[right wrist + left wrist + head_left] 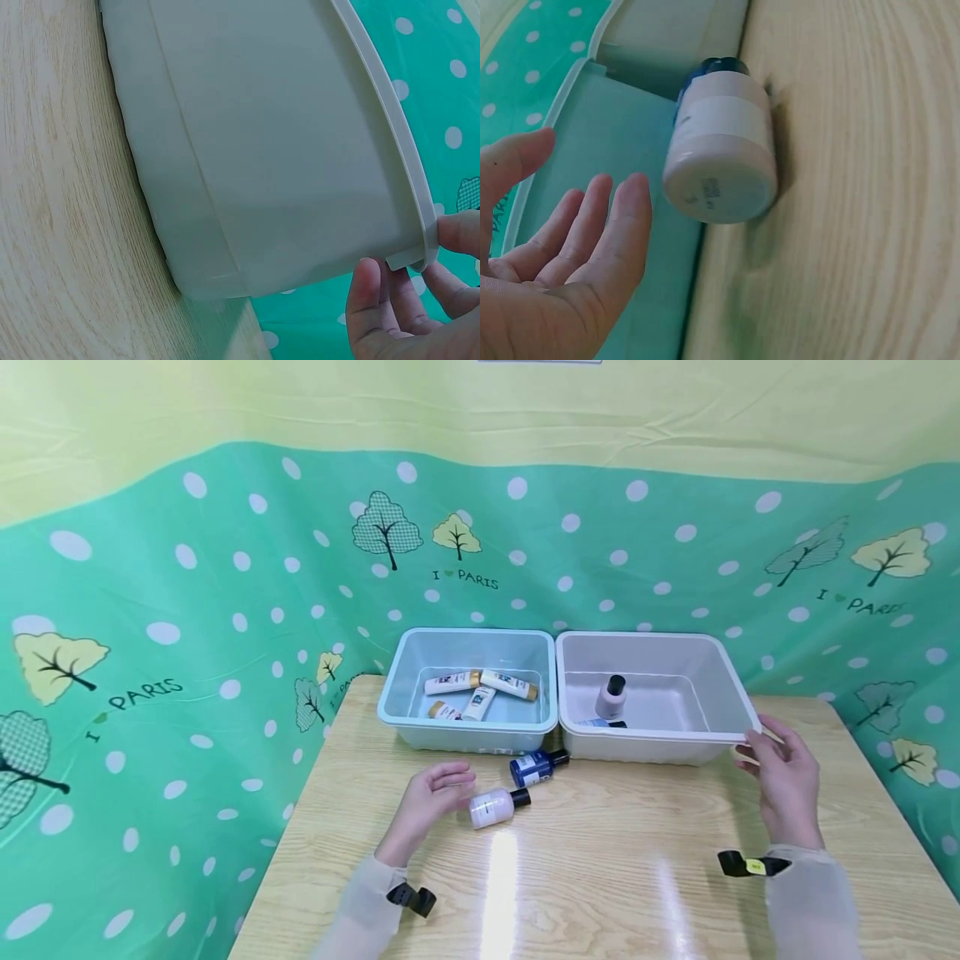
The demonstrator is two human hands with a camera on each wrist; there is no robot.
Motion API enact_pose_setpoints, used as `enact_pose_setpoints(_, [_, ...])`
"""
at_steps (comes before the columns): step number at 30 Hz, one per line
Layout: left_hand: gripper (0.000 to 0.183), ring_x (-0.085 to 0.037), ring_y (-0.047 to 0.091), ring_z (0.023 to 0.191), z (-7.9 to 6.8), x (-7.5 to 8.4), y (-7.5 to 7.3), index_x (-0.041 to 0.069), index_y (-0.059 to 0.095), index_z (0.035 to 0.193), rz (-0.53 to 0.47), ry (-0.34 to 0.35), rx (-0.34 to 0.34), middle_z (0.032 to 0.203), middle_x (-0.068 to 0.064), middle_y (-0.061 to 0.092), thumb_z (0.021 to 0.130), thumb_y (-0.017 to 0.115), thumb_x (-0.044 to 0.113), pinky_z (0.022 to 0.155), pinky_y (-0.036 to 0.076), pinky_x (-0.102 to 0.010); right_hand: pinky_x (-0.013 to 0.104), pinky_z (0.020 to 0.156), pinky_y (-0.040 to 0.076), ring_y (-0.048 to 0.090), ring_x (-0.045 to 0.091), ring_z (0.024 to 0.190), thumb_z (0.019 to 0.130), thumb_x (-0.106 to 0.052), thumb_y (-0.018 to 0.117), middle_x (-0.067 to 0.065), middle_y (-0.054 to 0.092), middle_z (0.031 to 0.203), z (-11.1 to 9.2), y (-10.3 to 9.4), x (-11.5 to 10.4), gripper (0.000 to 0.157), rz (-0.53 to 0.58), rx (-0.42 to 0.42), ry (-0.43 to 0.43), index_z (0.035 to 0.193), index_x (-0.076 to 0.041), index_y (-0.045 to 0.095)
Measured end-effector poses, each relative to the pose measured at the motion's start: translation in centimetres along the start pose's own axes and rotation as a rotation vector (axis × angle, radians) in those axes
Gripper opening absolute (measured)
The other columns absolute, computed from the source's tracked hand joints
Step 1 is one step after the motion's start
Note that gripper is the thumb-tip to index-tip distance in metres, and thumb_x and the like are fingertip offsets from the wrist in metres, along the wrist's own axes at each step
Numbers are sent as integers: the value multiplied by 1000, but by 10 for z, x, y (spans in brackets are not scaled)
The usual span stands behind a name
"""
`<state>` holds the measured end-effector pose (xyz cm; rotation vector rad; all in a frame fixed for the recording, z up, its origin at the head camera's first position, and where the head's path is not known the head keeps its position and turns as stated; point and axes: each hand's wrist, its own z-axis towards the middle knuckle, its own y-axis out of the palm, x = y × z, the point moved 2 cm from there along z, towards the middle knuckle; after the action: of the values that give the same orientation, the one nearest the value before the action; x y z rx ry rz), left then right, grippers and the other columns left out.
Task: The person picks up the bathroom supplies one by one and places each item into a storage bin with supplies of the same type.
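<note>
A pale pink bottle with a black cap [492, 808] lies on its side on the table. My left hand [435, 793] hovers just left of it, fingers loosely bent and holding nothing; the left wrist view shows a gap between those fingers and the bottle [721, 150]. Behind the pink bottle lies a dark blue bottle [531, 769], close to the bins. At the front right corner of the pale grey bin [660, 745], my right hand [787, 777] pinches the rim, thumb above and fingers beneath, as the right wrist view shows.
Left of the grey bin stands a light blue bin [450, 737] with several white tubes [508, 683] inside. The grey bin contains an upright pink bottle [611, 700] and a light blue item with a dark cap [596, 722]. A patterned cloth [570, 552] hangs behind the wooden table [600, 860].
</note>
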<state>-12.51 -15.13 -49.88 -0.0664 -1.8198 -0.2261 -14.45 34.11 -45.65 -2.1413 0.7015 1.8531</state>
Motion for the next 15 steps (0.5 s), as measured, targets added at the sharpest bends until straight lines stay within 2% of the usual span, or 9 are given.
enact_pose_setpoints(5, [52, -39, 52, 109, -7, 2, -1, -6, 47, 126, 20, -16, -1, 123, -28, 50, 80, 70, 5, 87, 48, -39, 25, 61, 55, 62, 16, 84, 82, -21, 70, 4, 59, 112, 1, -1, 1, 53, 34, -14, -13, 130, -13, 50])
enact_pose_setpoints(7, [53, -39, 52, 110, -6, -2, -2, -6, 46, 127, 41, -12, -4, 123, -28, 50, 80, 69, 5, 87, 48, -37, 25, 62, 55, 62, 17, 86, 82, -22, 70, 4, 58, 113, 1, -1, 1, 53, 24, -10, -7, 131, -13, 50])
enact_pose_setpoints(12, [56, -35, 53, 110, 0, -25, -7, -5, 46, 128, 111, 2, -13, 124, -25, 50, 79, 71, 7, 82, 51, -32, 25, 64, 54, 60, 18, 90, 82, -27, 69, 5, 55, 119, 0, 0, 1, 54, -14, 2, 10, 131, -16, 50])
enact_pose_setpoints(15, [62, -33, 53, 110, 2, -32, -6, -2, 46, 129, 164, -8, -43, 125, -23, 50, 77, 75, 12, 83, 50, -33, 24, 64, 54, 59, 17, 91, 82, -27, 69, 5, 54, 120, 0, 0, 1, 54, -18, 0, 14, 131, -16, 50])
